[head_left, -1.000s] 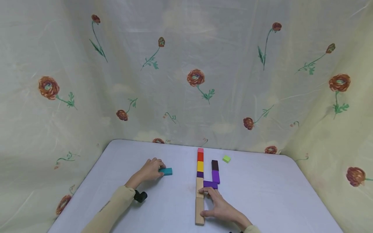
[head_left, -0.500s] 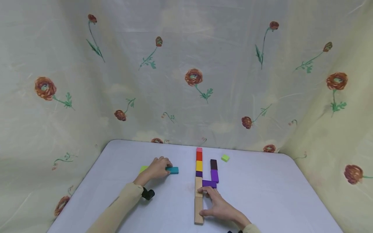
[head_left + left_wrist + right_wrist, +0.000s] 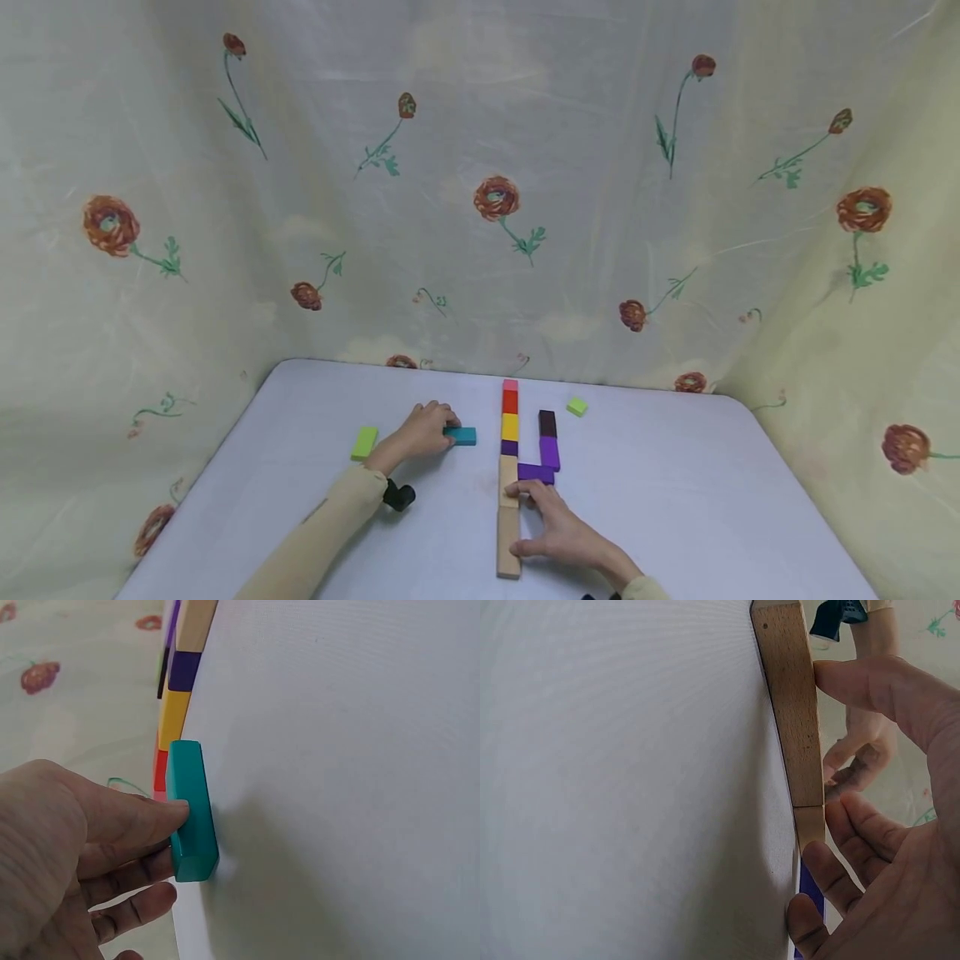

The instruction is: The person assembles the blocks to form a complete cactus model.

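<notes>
My left hand (image 3: pixel 423 431) pinches a teal block (image 3: pixel 464 436) between thumb and fingers, left of a straight row of blocks. In the left wrist view the block looks held close over the white table. Two plain wooden blocks (image 3: pixel 508 546) make up the near end of the row. Against their right side rests my right hand (image 3: pixel 561 529), thumb at the nearer block and fingertips at the farther one. Beyond them the row continues with a dark purple block (image 3: pixel 509 447), a yellow block (image 3: pixel 510 427), a red block (image 3: pixel 510 402) and a pink block (image 3: pixel 510 384).
Right of the row, a purple block (image 3: pixel 536 473) lies crosswise, with a violet block (image 3: pixel 550 453) and a dark brown block (image 3: pixel 547 423) beyond it. A small green block (image 3: pixel 577 406) lies at the back right. Another green block (image 3: pixel 364 442) lies left of my left hand.
My left hand has carried the teal block rightward, closer to the row, uncovering the left green block. My right hand has stayed by the wooden blocks.
</notes>
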Demonstrator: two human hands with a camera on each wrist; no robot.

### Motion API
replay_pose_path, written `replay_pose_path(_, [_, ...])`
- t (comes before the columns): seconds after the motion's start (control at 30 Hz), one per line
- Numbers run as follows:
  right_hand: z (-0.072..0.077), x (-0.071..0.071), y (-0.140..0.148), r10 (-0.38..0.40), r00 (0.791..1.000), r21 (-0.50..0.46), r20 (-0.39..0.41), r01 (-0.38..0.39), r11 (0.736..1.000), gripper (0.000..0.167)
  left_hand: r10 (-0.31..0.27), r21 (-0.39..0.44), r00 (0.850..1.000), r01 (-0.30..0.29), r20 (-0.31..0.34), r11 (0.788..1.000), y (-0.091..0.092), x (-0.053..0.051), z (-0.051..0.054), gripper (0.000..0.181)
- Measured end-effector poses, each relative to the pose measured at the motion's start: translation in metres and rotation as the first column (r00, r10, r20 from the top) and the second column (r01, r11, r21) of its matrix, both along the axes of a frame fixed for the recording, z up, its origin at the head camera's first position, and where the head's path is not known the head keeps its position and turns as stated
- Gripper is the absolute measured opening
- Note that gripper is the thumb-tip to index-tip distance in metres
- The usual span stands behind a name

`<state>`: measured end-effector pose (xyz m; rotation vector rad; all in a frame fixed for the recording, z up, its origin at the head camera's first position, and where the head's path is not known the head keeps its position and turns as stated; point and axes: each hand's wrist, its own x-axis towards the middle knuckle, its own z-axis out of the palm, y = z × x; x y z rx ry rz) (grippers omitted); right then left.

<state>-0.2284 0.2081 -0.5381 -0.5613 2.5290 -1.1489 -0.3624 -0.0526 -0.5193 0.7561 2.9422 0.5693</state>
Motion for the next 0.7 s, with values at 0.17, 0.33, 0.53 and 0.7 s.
replay_pose_path(0.17, [-0.001,0.0,0.001,-0.004,1.0,0.001,-0.005,0.004,1.0,0.071,0.009,-0.002,1.0,-0.009,0.004,1.0,0.011,-0.002,-0.001,0.025])
replay_pose_path(0.33, [-0.002,0.0,0.002,-0.006,1.0,-0.006,-0.011,0.006,1.0,0.072,0.036,-0.022,0.999,-0.035,0.017,0.999,0.022,-0.003,-0.002,0.027])
replay_pose_path(0.53, [-0.001,0.0,0.001,-0.001,1.0,-0.022,0.003,0.001,1.0,0.071,0.017,-0.02,1.0,-0.016,0.022,1.0,0.031,-0.006,-0.003,0.028])
replay_pose_path(0.7, [-0.001,0.0,0.0,0.003,1.0,-0.008,-0.008,-0.003,1.0,0.07,0.037,-0.018,0.999,-0.037,0.034,0.999,0.036,-0.011,-0.007,0.029])
